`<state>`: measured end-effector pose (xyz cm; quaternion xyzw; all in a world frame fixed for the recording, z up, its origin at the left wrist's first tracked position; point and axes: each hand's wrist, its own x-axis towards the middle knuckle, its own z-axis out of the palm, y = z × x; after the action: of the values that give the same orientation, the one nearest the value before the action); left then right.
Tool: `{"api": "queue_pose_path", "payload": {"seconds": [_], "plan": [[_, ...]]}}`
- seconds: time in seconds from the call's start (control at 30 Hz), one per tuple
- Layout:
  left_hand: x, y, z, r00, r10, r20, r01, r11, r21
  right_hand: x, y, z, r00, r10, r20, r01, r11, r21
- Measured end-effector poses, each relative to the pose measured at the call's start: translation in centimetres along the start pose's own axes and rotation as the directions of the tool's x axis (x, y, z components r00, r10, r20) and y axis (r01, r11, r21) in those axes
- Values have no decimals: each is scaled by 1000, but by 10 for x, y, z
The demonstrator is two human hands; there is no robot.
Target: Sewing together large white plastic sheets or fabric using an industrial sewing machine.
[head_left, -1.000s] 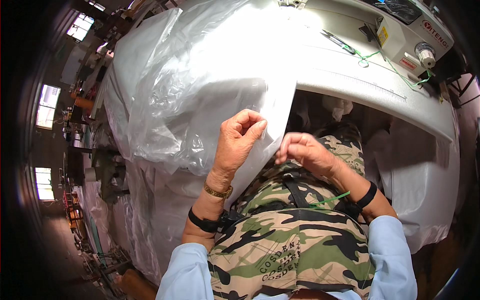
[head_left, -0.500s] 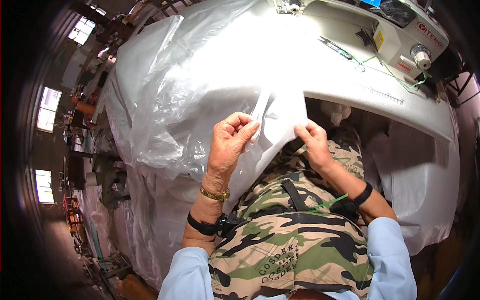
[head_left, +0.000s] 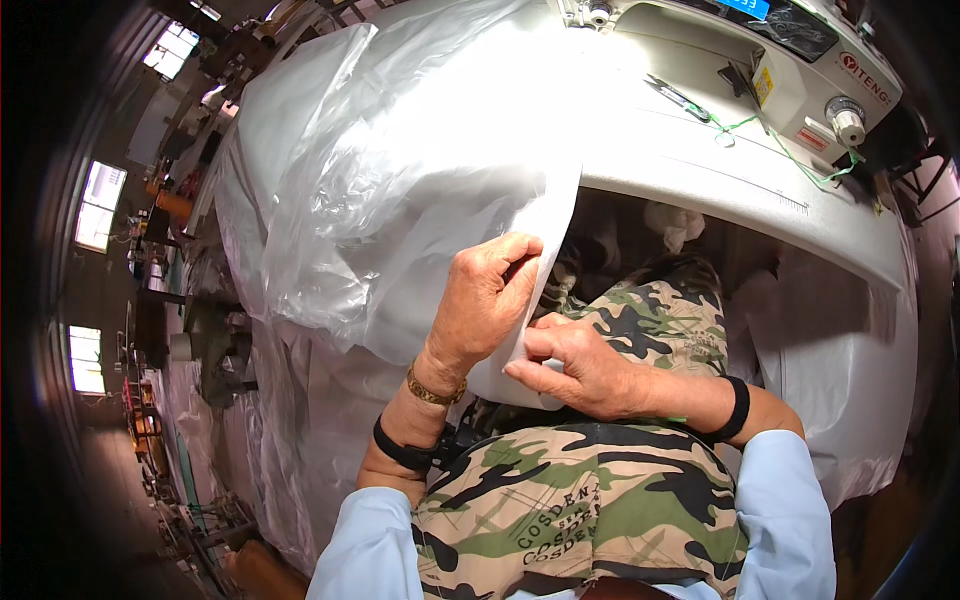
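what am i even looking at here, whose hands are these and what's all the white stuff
This is one picture from a camera worn on a person's head, looking down, so the view bends at the edges. The two hands are that person's own, coming up from the bottom over a camouflage apron. The left hand and right hand both pinch the edge of a white sheet, the left higher up, the right lower down. To the left a heap of clear plastic film lies over a table. At the top right stands a white sewing machine, with small scissors and green thread beside it on the table.
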<state>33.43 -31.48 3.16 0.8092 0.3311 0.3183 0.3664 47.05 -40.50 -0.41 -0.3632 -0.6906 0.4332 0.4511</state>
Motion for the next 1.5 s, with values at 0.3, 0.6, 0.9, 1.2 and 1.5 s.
{"api": "queue_pose_path", "payload": {"seconds": [0.3,0.6,0.9,1.2,1.5], "plan": [[-12,-9,0,968,-246,49,250,929,-274,9,15,10,991,-83,104,99,984,-149],[-11,10,-32,962,-84,-261,109,990,84,48,76,-18,780,299,-549,-171,947,273],[12,46,-47,959,186,212,-280,726,629,175,109,43,872,-298,389,422,860,-288],[-29,-32,1,981,148,124,-193,750,633,86,94,-28,798,254,546,163,781,-603],[-39,-50,20,994,111,21,-104,821,561,146,48,-107,900,-158,405,435,375,-819]]}}
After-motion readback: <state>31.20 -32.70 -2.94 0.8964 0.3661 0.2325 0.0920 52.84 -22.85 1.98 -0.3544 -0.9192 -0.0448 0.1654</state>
